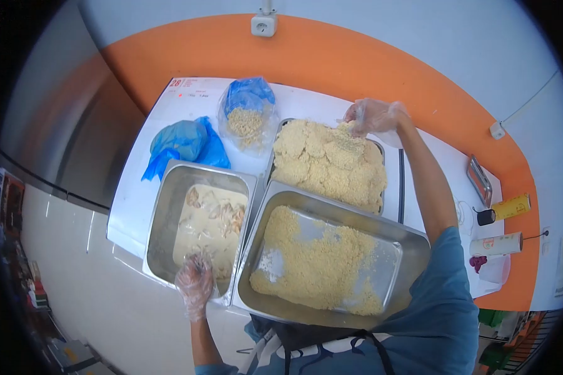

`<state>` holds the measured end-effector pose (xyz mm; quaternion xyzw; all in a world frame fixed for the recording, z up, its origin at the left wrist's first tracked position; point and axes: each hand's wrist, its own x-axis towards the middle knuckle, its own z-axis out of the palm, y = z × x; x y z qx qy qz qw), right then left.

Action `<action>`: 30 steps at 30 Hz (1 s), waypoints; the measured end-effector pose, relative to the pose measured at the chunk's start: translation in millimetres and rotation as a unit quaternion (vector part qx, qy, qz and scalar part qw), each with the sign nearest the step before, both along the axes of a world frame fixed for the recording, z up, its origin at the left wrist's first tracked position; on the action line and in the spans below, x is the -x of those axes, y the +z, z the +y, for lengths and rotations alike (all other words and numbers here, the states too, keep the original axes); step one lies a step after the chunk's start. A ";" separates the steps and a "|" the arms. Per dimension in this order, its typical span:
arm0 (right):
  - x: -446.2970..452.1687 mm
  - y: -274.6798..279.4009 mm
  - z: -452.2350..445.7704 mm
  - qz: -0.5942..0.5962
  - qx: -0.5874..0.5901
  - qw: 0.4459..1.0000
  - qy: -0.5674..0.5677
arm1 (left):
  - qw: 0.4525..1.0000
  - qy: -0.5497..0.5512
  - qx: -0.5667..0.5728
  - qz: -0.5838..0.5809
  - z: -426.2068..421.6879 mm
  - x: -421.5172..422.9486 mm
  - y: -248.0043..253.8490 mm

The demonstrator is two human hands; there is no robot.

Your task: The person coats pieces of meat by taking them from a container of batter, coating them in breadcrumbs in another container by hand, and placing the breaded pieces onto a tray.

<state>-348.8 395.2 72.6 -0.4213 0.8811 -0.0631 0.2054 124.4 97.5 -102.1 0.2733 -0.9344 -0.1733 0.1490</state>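
My left hand [195,281], in a clear plastic glove, is over the near end of a deep steel pan [159,231]. Its fingers are curled together at the pale batter, and what they hold is hidden. Several chunks of what looks like raw meat [230,217] lie in the batter [197,228]. My right hand [374,117], gloved too, is at the far right corner of a tray heaped with crumb-coated pieces [322,159]. Its bent fingers close on one coated piece [344,134]. Between my arms a wide steel pan [413,245] holds loose yellowish crumbs [313,265].
A blue plastic bag [181,142] and an open bag of crumbs [246,122] stand at the table's back left. On the right are a metal container [480,180], a yellow roll [511,207] and a white roll [497,244]. An orange-banded wall [187,50] borders the table.
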 end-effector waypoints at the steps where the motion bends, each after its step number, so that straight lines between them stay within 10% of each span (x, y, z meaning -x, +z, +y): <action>1: 11.7 -13.5 -1.3 0.002 0.003 1.000 -0.005 | 1.000 -0.003 0.004 0.009 0.5 -0.9 -0.1; 17: 100.5 -153.5 1.5 -0.046 0.027 0.998 -0.046 | 0.998 0.019 -0.063 0.024 2.3 0.9 4.2; 20: 68.4 -109.3 -17.7 0.022 -0.106 0.994 -0.018 | 0.998 0.000 -0.055 0.024 0.6 0.5 3.8; 30: 70.4 -246.2 -1.4 0.057 0.206 0.960 -0.181 | 0.999 0.033 -0.042 0.005 3.4 4.7 14.1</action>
